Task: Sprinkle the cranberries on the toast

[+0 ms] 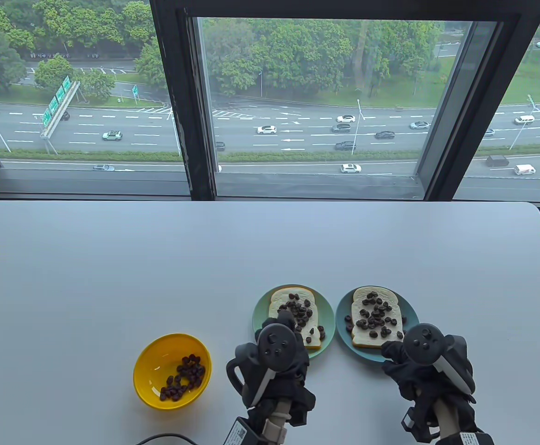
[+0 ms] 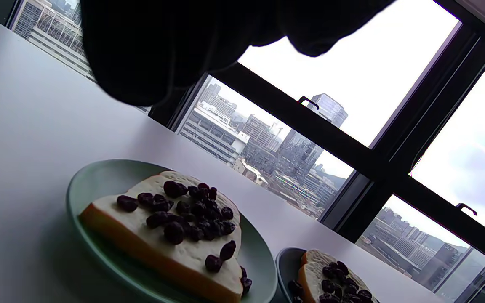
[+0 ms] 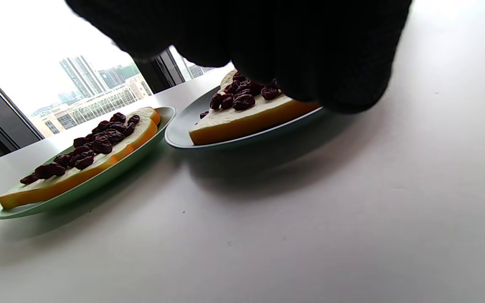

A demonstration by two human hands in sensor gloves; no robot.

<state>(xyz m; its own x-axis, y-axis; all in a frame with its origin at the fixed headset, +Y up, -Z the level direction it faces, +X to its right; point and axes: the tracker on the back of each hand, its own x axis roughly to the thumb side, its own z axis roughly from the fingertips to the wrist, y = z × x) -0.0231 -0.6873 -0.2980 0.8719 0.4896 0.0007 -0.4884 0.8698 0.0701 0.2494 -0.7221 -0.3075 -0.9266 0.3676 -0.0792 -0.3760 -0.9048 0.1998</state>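
A yellow bowl [image 1: 151, 366] holds several dark cranberries [image 1: 184, 378]. A green plate [image 1: 260, 308] carries a slice of toast [image 1: 281, 301] covered with cranberries. A blue plate [image 1: 344, 320] to its right carries a second cranberry-topped toast [image 1: 360, 340]. My left hand [image 1: 286, 321] hovers over the near end of the green plate's toast [image 2: 175, 248], with its fingers [image 2: 162, 50] bunched; anything they hold is hidden. My right hand [image 1: 390, 356] sits at the blue plate's near right rim, with curled fingers [image 3: 310, 63] in front of that toast [image 3: 246, 120].
The white table [image 1: 112, 259] runs back to a large window [image 1: 311, 106]; its right edge curves away at the far right. The two plates stand almost touching, and the bowl stands left of my left hand. A dark cable [image 1: 158, 438] lies at the near edge.
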